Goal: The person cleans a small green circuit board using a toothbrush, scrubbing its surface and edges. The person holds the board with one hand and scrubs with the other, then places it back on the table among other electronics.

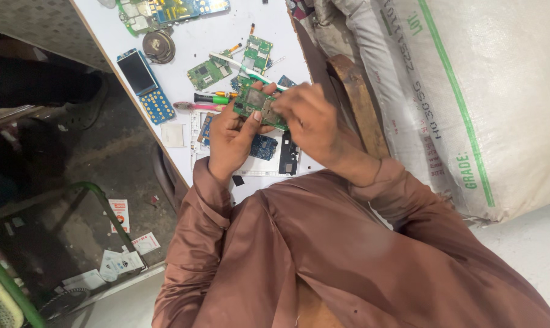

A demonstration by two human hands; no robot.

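Both hands meet over the white counter (193,45), sharing one small green circuit board (255,103). The left hand (231,141) has it from below, the thumb pressed across the board's near face, so that grip is closed on the board. The right hand (306,118) comes in from the other side, its fingers curled tight over the board's right end; whether it also pinches a tool I cannot tell. A thin white stick (244,68) runs slantwise just past the fingertips, touching or nearly touching the board's top edge.

Just beyond the left hand's grip lie a green-handled screwdriver (212,97) and a pink tool (196,106), side by side. Farther out from there sit two more green boards (209,73), and well off to the left of that a keypad phone front with dark screen and blue keys (146,85). Directly under the hands, on a white sheet, rest a blue board (264,147) and a black frame piece (289,155). Brown sleeves (196,243) cover both arms. Close beside the right hand stands a large white woven sack (469,91).
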